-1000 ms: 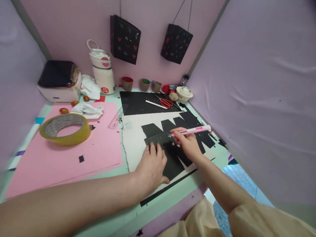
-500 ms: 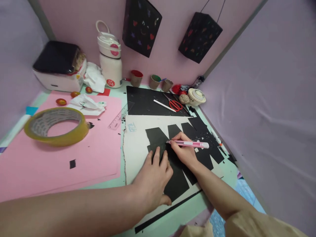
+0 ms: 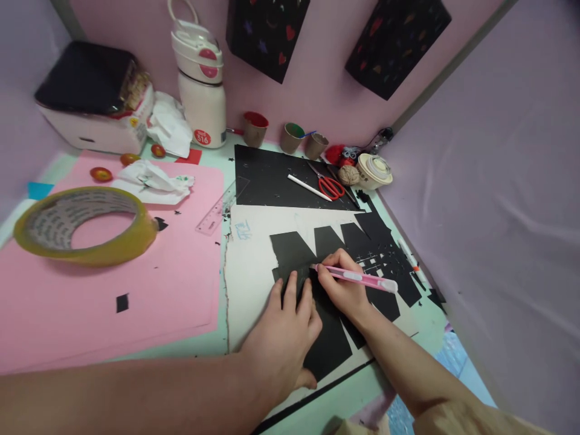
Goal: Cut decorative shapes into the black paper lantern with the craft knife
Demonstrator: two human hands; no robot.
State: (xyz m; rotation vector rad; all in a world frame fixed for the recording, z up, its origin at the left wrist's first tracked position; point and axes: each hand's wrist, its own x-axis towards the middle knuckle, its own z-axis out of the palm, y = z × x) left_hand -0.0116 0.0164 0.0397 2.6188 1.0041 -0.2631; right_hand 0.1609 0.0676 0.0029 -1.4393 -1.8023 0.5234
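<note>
My left hand (image 3: pixel 287 329) lies flat with spread fingers on the black cut paper (image 3: pixel 330 338), pressing it against a white board (image 3: pixel 247 266). My right hand (image 3: pixel 347 284) is closed around a pink pen-like cutter (image 3: pixel 371 282). Its tip touches the black paper just beyond my left fingertips. The paper has notched, flap-like edges, and small cut-out squares show in it to the right of my right hand. Dark scraps are scattered at its right end.
Tape roll (image 3: pixel 86 226) and pink sheets (image 3: pixel 172 290) lie left. Behind are a white bottle (image 3: pixel 202 109), box (image 3: pixel 93 127), small cups (image 3: pixel 255 130), red scissors (image 3: pixel 331 188), white pen (image 3: pixel 309 187) and clear ruler (image 3: pixel 222 205). Two black paper lanterns (image 3: pixel 267 36) hang above.
The camera view has shifted closer and slightly down, so the surroundings look larger. The cutter is tilted a little more; both hands remain at nearly the same place on the paper.
</note>
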